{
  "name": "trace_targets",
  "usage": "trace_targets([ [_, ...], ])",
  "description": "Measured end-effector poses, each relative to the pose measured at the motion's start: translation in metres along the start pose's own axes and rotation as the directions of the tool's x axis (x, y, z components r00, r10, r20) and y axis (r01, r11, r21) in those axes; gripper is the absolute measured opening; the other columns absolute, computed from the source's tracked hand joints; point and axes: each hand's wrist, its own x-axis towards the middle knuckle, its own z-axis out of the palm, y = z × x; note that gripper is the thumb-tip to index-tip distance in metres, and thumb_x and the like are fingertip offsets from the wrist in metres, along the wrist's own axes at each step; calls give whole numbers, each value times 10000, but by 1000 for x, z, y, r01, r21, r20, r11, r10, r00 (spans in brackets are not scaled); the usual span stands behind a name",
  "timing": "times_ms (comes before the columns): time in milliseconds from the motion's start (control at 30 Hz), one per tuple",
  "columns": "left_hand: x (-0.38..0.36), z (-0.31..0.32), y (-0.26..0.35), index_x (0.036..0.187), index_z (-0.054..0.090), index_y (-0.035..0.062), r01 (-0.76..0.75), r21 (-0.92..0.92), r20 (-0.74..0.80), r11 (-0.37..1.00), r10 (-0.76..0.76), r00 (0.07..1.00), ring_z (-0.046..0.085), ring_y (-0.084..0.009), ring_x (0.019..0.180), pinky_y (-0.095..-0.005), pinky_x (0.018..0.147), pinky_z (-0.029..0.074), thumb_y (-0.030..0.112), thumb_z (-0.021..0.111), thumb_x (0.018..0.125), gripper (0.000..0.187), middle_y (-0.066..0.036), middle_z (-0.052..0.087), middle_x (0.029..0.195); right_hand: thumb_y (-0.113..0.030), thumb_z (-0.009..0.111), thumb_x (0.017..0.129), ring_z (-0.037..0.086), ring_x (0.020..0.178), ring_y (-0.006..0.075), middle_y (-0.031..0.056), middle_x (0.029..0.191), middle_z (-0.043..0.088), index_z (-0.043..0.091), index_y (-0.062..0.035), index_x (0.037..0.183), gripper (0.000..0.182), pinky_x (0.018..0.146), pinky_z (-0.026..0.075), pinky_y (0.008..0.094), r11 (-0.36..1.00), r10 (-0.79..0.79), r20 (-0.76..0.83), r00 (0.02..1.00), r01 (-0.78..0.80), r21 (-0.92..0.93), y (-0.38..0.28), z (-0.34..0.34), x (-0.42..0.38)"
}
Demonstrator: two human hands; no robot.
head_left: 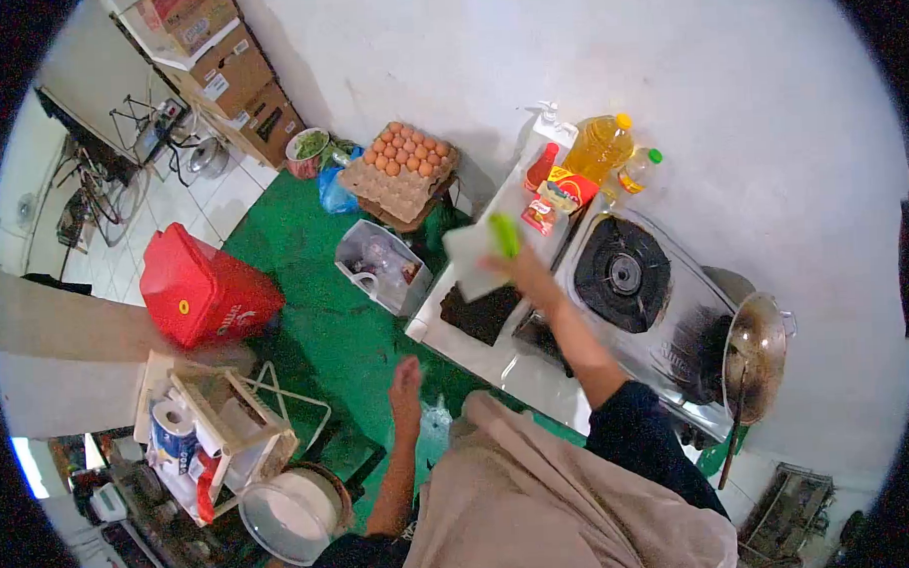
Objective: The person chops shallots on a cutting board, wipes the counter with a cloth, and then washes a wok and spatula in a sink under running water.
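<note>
1. We see the white tiled surface (477, 358) running diagonally, with the green floor (316, 319) to its left.
2. On the surface sits the steel two-burner gas stove (666, 307). Its near burner is bare; a round metal wok (755, 354) rests on the far burner.
3. Our right hand (514, 267) reaches out over the surface, just left of the stove. It is closed around a white rectangular cutting board (473, 253) together with a small bright green object (505, 234); we cannot tell what the green object is. The board is held tilted above a dark rectangular patch (481, 313) on the surface.
4. Our left hand (406, 381) hangs free over the green floor beside the surface edge, fingers loosely extended, gripping nothing.
5. Behind the board, against the white wall, stand a large yellow cooking oil bottle (600, 149), a smaller oil bottle with a green cap (636, 172), and a red sauce bottle (540, 166).
6. On the floor we note a red plastic bin (204, 288), a cardboard tray of brown eggs (405, 166), and a white open box (379, 267) just beside the surface.
</note>
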Motion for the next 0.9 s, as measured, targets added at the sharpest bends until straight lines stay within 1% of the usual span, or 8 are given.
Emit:
trace_targets([
  [100,33,23,17,1285,491,104,191,-593,160,782,-119,980,512,-259,1149,-404,995,391,468,404,960,496,-97,532,1256,-299,793,712,517,1094,216,93,1257,519,409,-56,1352,786,948,415,333,991,30,209,977,-56,119,0,56,-54],
  [167,34,31,15,1314,458,114,269,-793,276,547,-72,959,519,-257,1142,-402,985,405,551,359,947,579,-83,530,1262,-293,759,755,538,1054,215,91,1203,556,424,-56,1339,714,916,436,318,800,160,390,907,-351,487,-9,86,-84],
  [233,29,37,18,1340,423,118,300,-883,346,362,68,936,512,-263,1154,-411,985,409,618,340,921,657,-78,520,1279,-276,739,783,537,1041,181,62,1172,563,412,-70,1356,691,914,429,301,828,195,349,917,-345,441,7,111,-97],
  [367,-11,39,45,1341,425,141,323,-925,322,199,-35,946,495,-317,1163,-474,975,409,700,348,865,738,-94,502,1294,-311,666,850,542,1080,204,96,1216,561,388,-59,1375,645,935,419,312,908,198,235,952,-268,322,56,138,-123],
  [467,-43,41,75,1311,444,125,287,-935,287,207,-29,957,495,-332,1159,-485,965,416,704,369,855,741,-120,499,1292,-407,550,897,570,1032,386,220,1118,575,355,-114,1395,610,880,452,442,991,92,155,984,-75,-106,32,127,-146],
  [567,-45,36,51,1278,454,109,285,-958,285,26,-17,958,486,-345,1169,-493,972,408,696,397,852,728,-153,486,1297,-455,486,912,546,1031,462,279,1165,535,311,-167,1424,613,886,434,488,979,131,101,986,-112,-170,5,119,-164],
  [667,-55,35,50,1248,462,87,305,-952,305,17,124,944,487,-342,1169,-492,982,402,661,413,870,689,-163,493,1284,-452,477,919,506,1085,451,300,1204,503,265,-107,1443,662,918,408,475,991,15,115,993,1,-134,8,116,-180],
  [900,-95,59,77,1279,451,95,79,-928,72,364,-30,997,531,-277,1109,-453,948,444,592,446,898,627,-105,531,1235,-392,538,896,501,1039,403,268,1147,516,336,-99,1424,637,930,389,448,946,-231,25,973,231,-226,-54,85,-203],
])
